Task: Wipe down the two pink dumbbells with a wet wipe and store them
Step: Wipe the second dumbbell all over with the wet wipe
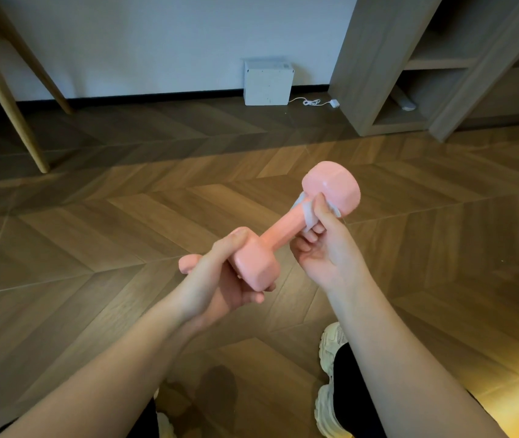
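The dumbbell (278, 230) is held tilted in the air above the wooden floor (93, 235). The left hand (217, 279) is curled round its near head, thumb over the top. The right hand (324, 248) pinches a white wipe (306, 211) against the handle just under the far head, fingers closed on it. A pink end (186, 263) shows beside the left hand, mostly hidden.

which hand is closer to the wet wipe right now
Right. The right hand pinches the wet wipe against the pink dumbbell handle, just below its far head. The left hand grips the near head, apart from the wipe.
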Available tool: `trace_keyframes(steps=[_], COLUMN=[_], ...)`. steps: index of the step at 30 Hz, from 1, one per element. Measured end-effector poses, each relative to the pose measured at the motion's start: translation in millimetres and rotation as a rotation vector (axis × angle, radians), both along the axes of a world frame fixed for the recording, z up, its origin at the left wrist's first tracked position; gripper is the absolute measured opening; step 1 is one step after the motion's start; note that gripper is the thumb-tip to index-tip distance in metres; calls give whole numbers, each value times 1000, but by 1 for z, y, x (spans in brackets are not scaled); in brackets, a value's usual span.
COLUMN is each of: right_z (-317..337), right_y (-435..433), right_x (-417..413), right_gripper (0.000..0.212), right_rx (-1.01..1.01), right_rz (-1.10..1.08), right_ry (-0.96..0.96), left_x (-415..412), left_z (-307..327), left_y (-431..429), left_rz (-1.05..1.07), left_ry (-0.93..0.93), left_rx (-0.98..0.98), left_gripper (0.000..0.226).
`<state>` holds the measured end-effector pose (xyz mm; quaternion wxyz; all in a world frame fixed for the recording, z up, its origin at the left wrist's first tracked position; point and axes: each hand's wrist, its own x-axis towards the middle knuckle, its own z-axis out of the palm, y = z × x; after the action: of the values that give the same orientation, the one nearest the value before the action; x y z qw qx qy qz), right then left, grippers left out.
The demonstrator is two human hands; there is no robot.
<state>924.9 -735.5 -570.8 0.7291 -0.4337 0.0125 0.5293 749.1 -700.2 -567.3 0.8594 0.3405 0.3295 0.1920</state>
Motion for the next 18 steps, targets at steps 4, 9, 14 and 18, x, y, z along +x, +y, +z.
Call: trace_keyframes(steps=[4,9,14,18], right_z=[0,-1,-14,-7], right_y=[-2,-2,-9,-8], right_x=[-1,-10,-41,-33], right_gripper=[33,25,23,21], right_rx=[55,-63,-219,-230], right_rz=[26,64,419,537], right_ry=[-33,-147,-496,-637], left_x=[-11,-5,-2,-8], left_z=[8,-9,-9,-6], left_y=[10,0,-9,-5], left_rz=[-154,48,175,151], left_ry=[-57,115,-2,-65], left_rx=[-188,112,84,77], left_gripper=[66,69,48,37])
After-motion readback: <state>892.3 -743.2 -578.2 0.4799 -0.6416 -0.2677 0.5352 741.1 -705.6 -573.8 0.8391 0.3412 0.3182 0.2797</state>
